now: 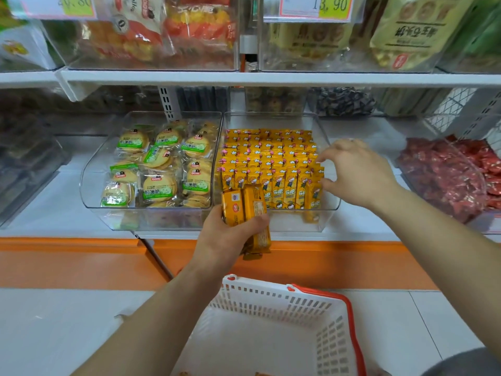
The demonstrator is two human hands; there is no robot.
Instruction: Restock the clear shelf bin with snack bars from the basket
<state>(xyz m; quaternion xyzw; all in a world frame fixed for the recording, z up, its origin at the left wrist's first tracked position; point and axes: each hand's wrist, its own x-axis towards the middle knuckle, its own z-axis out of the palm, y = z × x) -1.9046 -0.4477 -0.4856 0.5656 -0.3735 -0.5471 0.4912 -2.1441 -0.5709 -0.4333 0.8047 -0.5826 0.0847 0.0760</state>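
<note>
Left hand [227,240]: is gripping a bundle of yellow-orange wrapped snack bars [245,208], fingers curling round them, holding them against the front rim of the clear plastic shelf bin [287,222].
Right hand [355,172]: is reaching into the bin from the right, fingers spread wide, fingertips [321,158] and thumb touching the right-end packets, grasping nothing.
Bin stock: matching yellow upright bars [271,158] are standing in tight rows, filling most of the bin.
Basket: white slotted plastic basket with a red handle [271,302] is sitting below the shelf, under the left forearm.
Left neighbour: clear bin of round green-labelled biscuit packets [160,164] is sitting just beside the task bin.
Right neighbour: clear bin of red-wrapped sweets [447,172] is sitting well apart.
Shelf edge: flat orange strip [81,261] is running below the bins.
</note>
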